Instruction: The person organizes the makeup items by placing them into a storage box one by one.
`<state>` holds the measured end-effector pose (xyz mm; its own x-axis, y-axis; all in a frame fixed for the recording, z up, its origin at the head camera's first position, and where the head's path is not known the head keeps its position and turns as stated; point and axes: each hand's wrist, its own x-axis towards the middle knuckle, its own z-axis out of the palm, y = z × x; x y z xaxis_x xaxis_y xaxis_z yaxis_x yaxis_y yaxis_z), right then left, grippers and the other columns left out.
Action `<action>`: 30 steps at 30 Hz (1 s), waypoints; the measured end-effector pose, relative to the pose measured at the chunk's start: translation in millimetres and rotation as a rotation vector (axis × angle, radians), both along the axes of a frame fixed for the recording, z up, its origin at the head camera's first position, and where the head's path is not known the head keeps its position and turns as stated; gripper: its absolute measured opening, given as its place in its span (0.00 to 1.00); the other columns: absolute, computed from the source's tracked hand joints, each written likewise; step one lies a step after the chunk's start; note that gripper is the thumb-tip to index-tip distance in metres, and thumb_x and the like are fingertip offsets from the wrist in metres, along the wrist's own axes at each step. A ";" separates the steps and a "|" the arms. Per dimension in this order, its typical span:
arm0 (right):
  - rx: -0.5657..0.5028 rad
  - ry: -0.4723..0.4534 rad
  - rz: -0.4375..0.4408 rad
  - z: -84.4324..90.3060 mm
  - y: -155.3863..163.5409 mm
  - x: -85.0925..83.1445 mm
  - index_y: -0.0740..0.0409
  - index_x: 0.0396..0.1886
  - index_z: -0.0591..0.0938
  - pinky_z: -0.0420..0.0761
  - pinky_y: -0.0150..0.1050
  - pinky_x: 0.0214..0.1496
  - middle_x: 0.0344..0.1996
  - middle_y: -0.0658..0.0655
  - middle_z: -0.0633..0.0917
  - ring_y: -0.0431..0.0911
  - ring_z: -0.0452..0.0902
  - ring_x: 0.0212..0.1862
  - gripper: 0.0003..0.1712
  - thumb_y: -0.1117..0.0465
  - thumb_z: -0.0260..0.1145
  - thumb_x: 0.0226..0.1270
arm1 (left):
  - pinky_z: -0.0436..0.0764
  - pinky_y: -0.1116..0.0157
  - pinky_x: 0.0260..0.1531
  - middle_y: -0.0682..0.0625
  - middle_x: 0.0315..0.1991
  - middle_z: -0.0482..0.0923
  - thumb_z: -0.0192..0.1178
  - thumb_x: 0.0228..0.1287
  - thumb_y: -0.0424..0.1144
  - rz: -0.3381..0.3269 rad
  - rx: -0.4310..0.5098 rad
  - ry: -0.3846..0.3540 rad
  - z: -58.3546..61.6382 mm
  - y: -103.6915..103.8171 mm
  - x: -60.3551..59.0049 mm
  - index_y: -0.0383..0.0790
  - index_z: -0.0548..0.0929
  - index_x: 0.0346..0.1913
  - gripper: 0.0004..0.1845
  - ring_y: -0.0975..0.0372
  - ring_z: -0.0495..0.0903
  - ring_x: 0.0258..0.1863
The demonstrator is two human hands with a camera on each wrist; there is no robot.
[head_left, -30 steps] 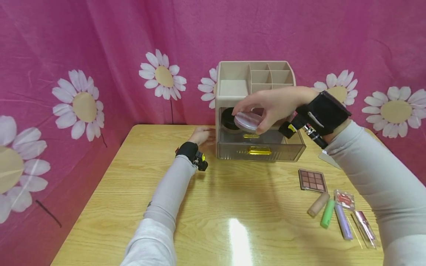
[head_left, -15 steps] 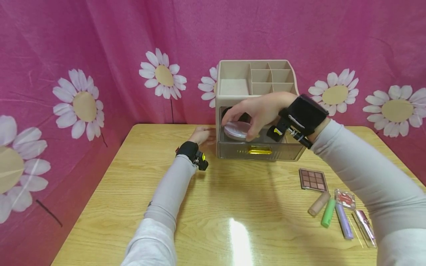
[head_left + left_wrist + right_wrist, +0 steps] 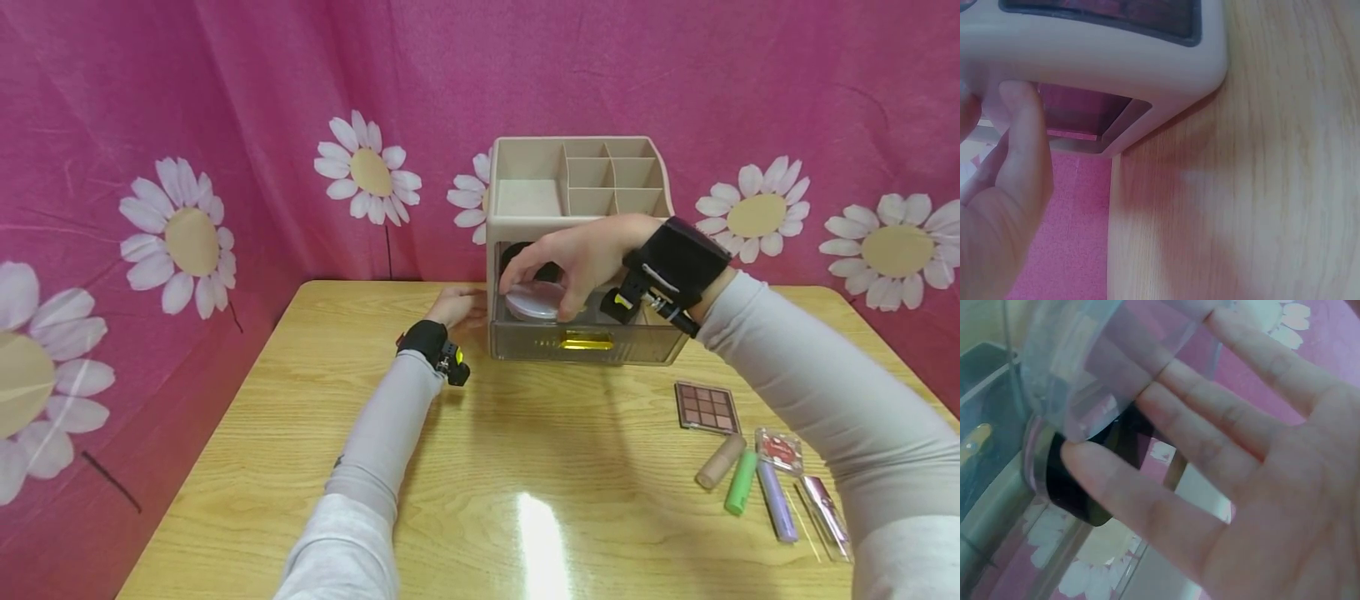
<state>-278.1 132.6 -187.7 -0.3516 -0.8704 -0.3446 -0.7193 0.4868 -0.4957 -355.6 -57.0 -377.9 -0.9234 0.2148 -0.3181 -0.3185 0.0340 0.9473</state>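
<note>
In the head view my right hand pinches a round, flat, clear-topped case between thumb and fingertips. It hovers low in or over the pulled-out grey see-through drawer of a beige cosmetics organizer. Behind the case, a round black-lidded jar shows in the right wrist view, partly covered by the fingers. Whether the case touches the drawer floor is hidden. My left hand rests against the organizer's left side. The left wrist view shows that hand's fingers touching the beige frame.
Across the organizer's top run open compartments. To the right on the wooden table lie an eyeshadow palette, a brown tube, a green tube, a purple tube, a small clear compact and a slim pink-and-clear pack. A pink flowered cloth hangs behind.
My right hand has moved left and down with the round case, which now sits lower at the drawer's left part and tilts less. The left hand has stayed put.
</note>
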 end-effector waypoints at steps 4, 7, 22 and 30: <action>0.018 -0.010 -0.012 -1.0 -0.5 0.6 0.58 0.59 0.70 0.77 0.38 0.38 0.58 0.60 0.68 0.53 0.59 0.59 0.37 0.73 0.67 0.43 | 0.70 0.56 0.57 0.35 0.56 0.71 0.47 0.66 0.27 0.002 -0.003 0.002 -0.7 -0.4 -0.8 0.29 0.67 0.62 0.21 0.48 0.72 0.55; 0.033 0.025 0.010 -1.2 -1.5 0.0 0.57 0.58 0.70 0.75 0.43 0.49 0.58 0.59 0.69 0.52 0.60 0.59 0.37 0.73 0.66 0.42 | 0.71 0.56 0.57 0.35 0.56 0.71 0.47 0.66 0.27 0.005 -0.001 0.007 -0.5 0.1 -1.0 0.29 0.67 0.62 0.21 0.48 0.72 0.55; 0.124 0.143 0.108 -2.6 -13.1 0.4 0.56 0.56 0.72 0.69 0.46 0.58 0.54 0.56 0.72 0.50 0.64 0.54 0.35 0.73 0.65 0.42 | 0.72 0.58 0.56 0.35 0.55 0.72 0.47 0.67 0.29 -0.010 -0.056 -0.016 12.4 -0.3 9.4 0.29 0.66 0.62 0.21 0.51 0.74 0.53; 0.101 0.159 0.104 -6.1 -9.9 -0.3 0.54 0.57 0.71 0.77 0.42 0.46 0.55 0.55 0.71 0.50 0.64 0.52 0.36 0.73 0.63 0.42 | 0.79 0.62 0.46 0.39 0.47 0.77 0.51 0.65 0.31 -0.015 -0.066 0.035 -18.3 -2.4 -19.8 0.32 0.72 0.58 0.18 0.54 0.78 0.45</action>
